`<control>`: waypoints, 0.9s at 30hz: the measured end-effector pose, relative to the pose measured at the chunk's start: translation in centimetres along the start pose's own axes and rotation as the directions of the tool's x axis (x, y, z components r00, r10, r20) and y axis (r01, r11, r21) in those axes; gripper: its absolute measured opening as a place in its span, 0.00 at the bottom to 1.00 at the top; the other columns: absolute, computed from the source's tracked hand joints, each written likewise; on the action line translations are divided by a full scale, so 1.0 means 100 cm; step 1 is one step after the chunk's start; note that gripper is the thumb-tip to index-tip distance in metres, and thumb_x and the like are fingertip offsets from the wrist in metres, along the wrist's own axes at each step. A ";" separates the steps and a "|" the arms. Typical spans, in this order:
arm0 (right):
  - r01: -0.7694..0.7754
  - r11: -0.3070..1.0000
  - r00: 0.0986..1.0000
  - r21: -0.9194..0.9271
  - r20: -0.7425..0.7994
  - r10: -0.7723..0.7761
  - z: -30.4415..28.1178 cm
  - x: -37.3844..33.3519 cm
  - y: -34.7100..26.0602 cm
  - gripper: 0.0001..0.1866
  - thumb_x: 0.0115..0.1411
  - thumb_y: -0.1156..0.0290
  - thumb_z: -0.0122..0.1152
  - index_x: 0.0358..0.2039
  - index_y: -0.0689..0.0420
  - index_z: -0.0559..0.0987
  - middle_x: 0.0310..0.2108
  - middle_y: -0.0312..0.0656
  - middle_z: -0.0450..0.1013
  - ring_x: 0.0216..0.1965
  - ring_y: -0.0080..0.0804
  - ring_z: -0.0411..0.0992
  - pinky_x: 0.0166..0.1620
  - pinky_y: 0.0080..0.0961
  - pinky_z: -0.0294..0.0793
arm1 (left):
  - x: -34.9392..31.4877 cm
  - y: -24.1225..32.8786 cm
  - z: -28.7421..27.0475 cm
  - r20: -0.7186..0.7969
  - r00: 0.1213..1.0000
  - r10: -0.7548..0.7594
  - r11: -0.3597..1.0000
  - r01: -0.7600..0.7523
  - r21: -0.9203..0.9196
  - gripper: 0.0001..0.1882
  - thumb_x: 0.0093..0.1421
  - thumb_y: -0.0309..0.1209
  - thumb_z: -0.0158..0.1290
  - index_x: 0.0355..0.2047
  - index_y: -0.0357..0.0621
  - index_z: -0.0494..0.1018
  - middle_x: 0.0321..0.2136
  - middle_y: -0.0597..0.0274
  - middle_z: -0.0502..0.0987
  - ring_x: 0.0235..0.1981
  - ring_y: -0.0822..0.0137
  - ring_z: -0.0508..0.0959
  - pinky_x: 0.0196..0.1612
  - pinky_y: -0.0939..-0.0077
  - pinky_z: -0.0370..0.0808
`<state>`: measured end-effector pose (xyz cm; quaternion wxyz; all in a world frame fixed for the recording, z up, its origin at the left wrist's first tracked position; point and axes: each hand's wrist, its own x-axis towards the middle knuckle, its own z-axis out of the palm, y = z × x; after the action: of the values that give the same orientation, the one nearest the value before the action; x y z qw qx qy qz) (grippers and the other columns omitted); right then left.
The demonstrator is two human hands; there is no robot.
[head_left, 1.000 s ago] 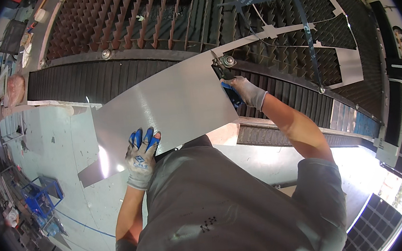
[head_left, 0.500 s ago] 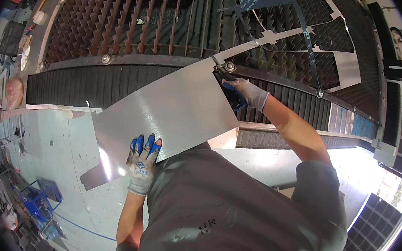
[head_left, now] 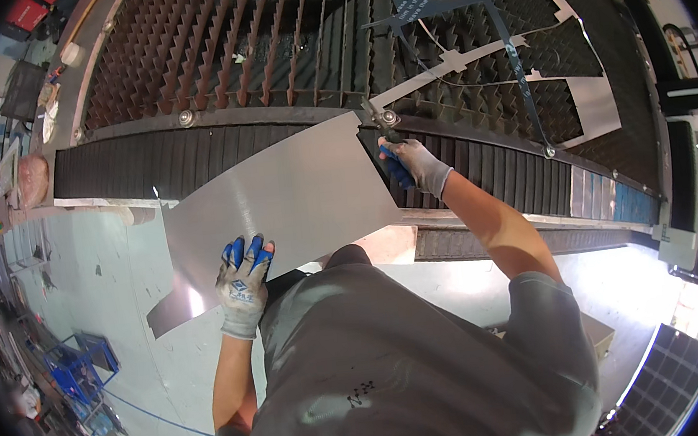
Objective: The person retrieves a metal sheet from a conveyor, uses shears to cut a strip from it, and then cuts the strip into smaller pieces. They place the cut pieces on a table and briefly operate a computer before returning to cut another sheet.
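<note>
A large bare metal sheet [head_left: 278,183] with a curved far edge lies across the table's near edge and reaches out over the floor towards me. My left hand [head_left: 243,285], in a grey glove with blue fingertips, rests on its near edge with the fingers stretched out on top. Just beyond the sheet's right end, my gloved right hand [head_left: 415,165] is closed round a dark-handled tool that looks like pliers [head_left: 380,118]. Its metal jaws point away from me, beside a ball roller [head_left: 391,118] and the end of a thin cut-out metal strip [head_left: 412,83]. Its handles are mostly hidden.
The table bed [head_left: 266,49] is made of toothed slats with black ribbed covers [head_left: 191,153] along its front. A leftover sheet frame [head_left: 594,106] and strips of dark film [head_left: 509,43] lie on the slats. A blue rack [head_left: 82,370] stands on the floor at left.
The sheet has shifted slightly left, and a gap now shows between its right corner and the thin strip. My right hand with the tool has moved a little left.
</note>
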<state>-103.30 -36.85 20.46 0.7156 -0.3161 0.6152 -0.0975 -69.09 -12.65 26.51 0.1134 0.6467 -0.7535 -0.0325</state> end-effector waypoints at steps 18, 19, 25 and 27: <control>0.058 0.771 0.834 0.635 -0.455 0.312 0.094 -0.194 0.393 0.19 0.65 0.51 0.66 0.44 0.50 0.73 0.34 0.38 0.73 0.29 0.33 0.74 0.28 0.38 0.81 | -0.006 -0.037 -0.003 -0.267 0.959 0.091 0.996 -0.093 0.005 0.18 0.57 0.31 0.58 0.49 0.55 0.80 0.48 0.65 0.83 0.46 0.54 0.83 0.49 0.59 0.80; 0.004 0.804 0.837 0.595 -0.442 0.323 0.107 -0.203 0.409 0.18 0.65 0.51 0.66 0.43 0.50 0.73 0.33 0.37 0.72 0.29 0.32 0.74 0.29 0.37 0.81 | -0.002 -0.043 -0.012 -0.309 0.949 0.061 0.998 -0.062 0.008 0.16 0.56 0.33 0.59 0.47 0.54 0.80 0.47 0.65 0.83 0.44 0.55 0.84 0.47 0.60 0.81; 0.103 0.957 0.857 0.272 -0.513 0.053 0.145 -0.229 0.477 0.16 0.67 0.66 0.67 0.50 0.61 0.77 0.32 0.28 0.73 0.29 0.18 0.67 0.33 0.21 0.69 | 0.018 -0.074 -0.124 -0.590 0.786 0.183 0.983 -0.137 0.122 0.15 0.57 0.32 0.68 0.44 0.44 0.81 0.32 0.58 0.84 0.31 0.62 0.84 0.35 0.69 0.79; 0.137 0.981 0.839 0.135 -0.542 -0.042 0.144 -0.220 0.480 0.19 0.67 0.65 0.66 0.52 0.64 0.76 0.29 0.35 0.75 0.30 0.20 0.70 0.34 0.26 0.72 | 0.024 -0.073 -0.175 -0.510 0.860 0.014 0.995 -0.062 -0.077 0.15 0.60 0.35 0.67 0.43 0.42 0.82 0.31 0.61 0.84 0.30 0.67 0.83 0.36 0.72 0.78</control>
<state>-106.61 17.09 11.59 0.5339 -0.2430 0.7646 -0.2671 -58.64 -14.44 42.39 0.3379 0.6114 -0.7075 0.1071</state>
